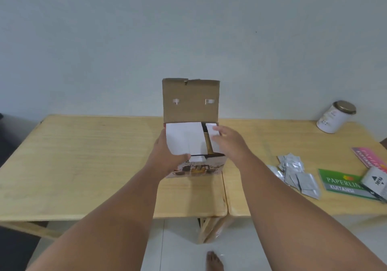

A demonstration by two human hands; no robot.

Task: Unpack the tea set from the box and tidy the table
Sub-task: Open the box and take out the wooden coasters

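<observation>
The tea set box [200, 168] stands on the wooden table [83, 157], its brown cardboard lid [190, 101] raised upright at the back. Printed tea ware shows on its front face. My left hand [167, 155] grips a large white foam sheet [184, 137] at the box's left top. My right hand [229, 142] holds a smaller white foam piece [212, 130] at the right top. Between the two foam pieces a dark gap with something gold-brown shows. The tea set itself is hidden inside.
A white tin with a gold lid [335, 116] stands at the back right. Several silver sachets [297, 174], a green receipt book [343, 183], a pink one [369, 158] and a small white box [377, 181] lie at the right. A seam [224, 189] splits the tabletop.
</observation>
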